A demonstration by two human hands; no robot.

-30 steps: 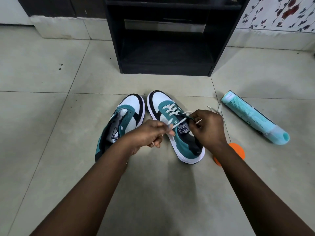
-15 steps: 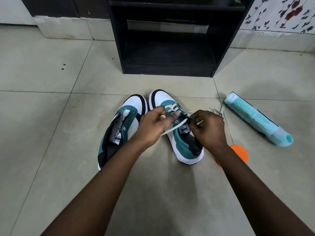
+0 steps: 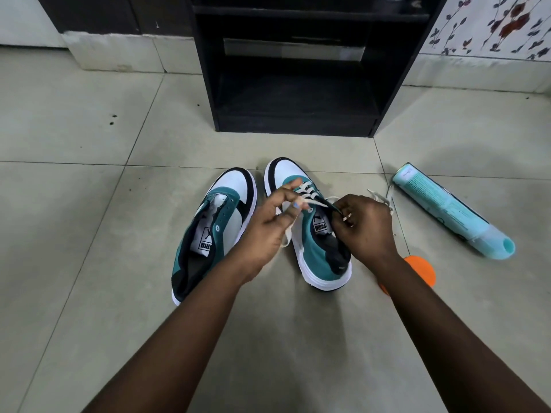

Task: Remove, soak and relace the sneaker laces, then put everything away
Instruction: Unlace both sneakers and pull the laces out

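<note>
Hands [image 3: 316, 225] pinching lace [image 3: 310, 201], right sneaker [image 3: 316, 251]

My grey tiled floor [image 3: 89, 234] carries two teal-and-white sneakers [image 3: 208, 234] side by side, a pale teal cylindrical tube [image 3: 447, 210] lying flat, an orange round disc [image 3: 423, 271], and a black wooden shelf unit [image 3: 298, 84].

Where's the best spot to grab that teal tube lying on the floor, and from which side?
Take the teal tube around its straight middle, coming down from above with the grip across its width. It lies flat on the floor tiles, slanted, and its near end flares into a wider cap that looks harder to close around.
</note>
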